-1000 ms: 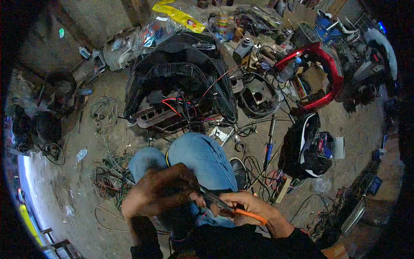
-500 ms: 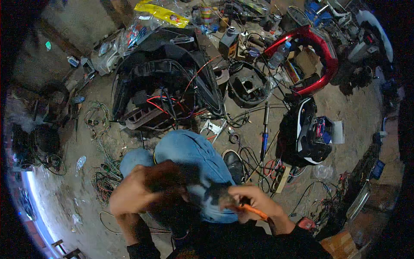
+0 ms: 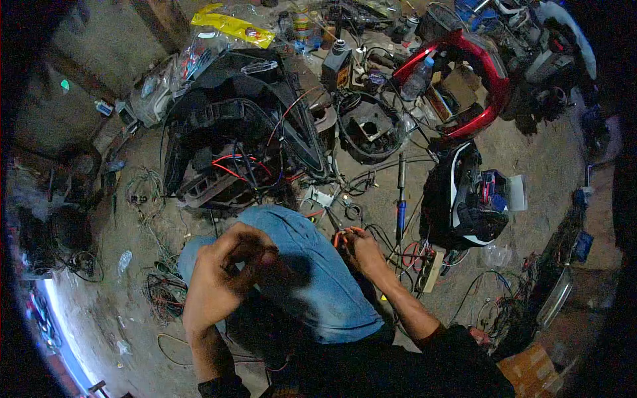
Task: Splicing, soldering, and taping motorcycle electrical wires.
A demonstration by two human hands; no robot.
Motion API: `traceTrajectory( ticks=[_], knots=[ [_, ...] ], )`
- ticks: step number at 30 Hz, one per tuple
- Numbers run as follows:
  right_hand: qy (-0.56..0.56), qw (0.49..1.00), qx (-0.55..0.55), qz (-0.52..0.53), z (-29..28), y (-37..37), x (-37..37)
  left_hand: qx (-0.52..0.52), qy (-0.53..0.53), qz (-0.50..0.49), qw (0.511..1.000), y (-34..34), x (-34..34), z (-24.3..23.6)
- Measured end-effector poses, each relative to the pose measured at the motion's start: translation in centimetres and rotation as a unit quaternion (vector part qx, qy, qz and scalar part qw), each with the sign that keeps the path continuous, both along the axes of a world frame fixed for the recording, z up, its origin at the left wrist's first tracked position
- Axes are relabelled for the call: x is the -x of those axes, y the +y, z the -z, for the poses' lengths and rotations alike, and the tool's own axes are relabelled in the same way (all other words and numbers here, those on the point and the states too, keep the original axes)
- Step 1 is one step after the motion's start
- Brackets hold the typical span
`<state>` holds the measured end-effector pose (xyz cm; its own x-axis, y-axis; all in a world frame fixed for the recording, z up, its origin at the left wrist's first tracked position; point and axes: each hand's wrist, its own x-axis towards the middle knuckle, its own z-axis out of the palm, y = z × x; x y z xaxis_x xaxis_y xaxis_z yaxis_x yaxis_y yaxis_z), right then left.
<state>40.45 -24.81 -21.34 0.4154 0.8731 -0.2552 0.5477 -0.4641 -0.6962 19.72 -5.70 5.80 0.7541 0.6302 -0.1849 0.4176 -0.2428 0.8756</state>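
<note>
My left hand (image 3: pixel 222 278) is raised above my jeans-clad knee (image 3: pixel 285 229), its fingers curled and thumb drawn in toward them. Whatever it may pinch is too small and dark to make out. My right hand (image 3: pixel 363 253) reaches down beside the right side of the knee, closed on an orange-handled hand tool (image 3: pixel 346 231); the tool's working end is hidden. Loose black cables and a roll of tape (image 3: pixel 352 211) lie on the floor just beyond that hand.
Ahead stands a large black plastic vehicle body part (image 3: pixel 239 126) with red wires. A soldering iron (image 3: pixel 401 205) with a blue handle lies right of centre, near a black-and-white fairing (image 3: pixel 458 199) and a power strip (image 3: pixel 433 270). Farther back are a red curved panel (image 3: pixel 499 93) and a plastic bottle (image 3: pixel 417 78).
My right hand has moved away from my lap, forward and down toward the floor, with the orange-handled tool. My left hand has risen slightly and turned. The whole view has shifted a little.
</note>
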Motion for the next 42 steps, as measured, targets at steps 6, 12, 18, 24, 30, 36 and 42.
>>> traceTrajectory(
  ticks=[6, 12, 18, 24, 30, 36, 42],
  knots=[
    [0.113, 0.958, -0.258, 0.051, -14.8, 1.6, 3.2, -0.099, 0.14, 0.012, 0.985, -1.8, 0.8, -0.3],
    [0.183, 0.911, -0.366, 0.053, -20.3, 2.0, 5.6, 0.131, 0.064, -0.026, 0.989, -2.5, -0.6, 0.1],
    [0.213, 0.909, -0.349, 0.08, -19.9, 3.0, 5.7, 0.227, 0.041, -0.092, 0.969, -2.7, -0.7, -0.4],
    [0.395, 0.856, -0.305, 0.136, -20.6, 4.2, 6.0, 0.197, 0.042, -0.099, 0.974, -2.6, -0.6, -0.1],
    [0.458, 0.817, -0.286, 0.202, -19.8, 5.6, 3.9, 0.129, -0.001, -0.164, 0.978, -3.1, -0.2, -0.5],
    [0.218, 0.862, -0.355, 0.29, -12.8, 15.6, -9.7, 0.023, -0.16, -0.239, 0.958, -3.2, 4.5, -0.3],
    [0.051, 0.886, -0.383, 0.257, -7.6, 24.1, -12.4, -0.007, -0.206, -0.265, 0.942, -4.1, 9.0, 2.5]
  ],
)
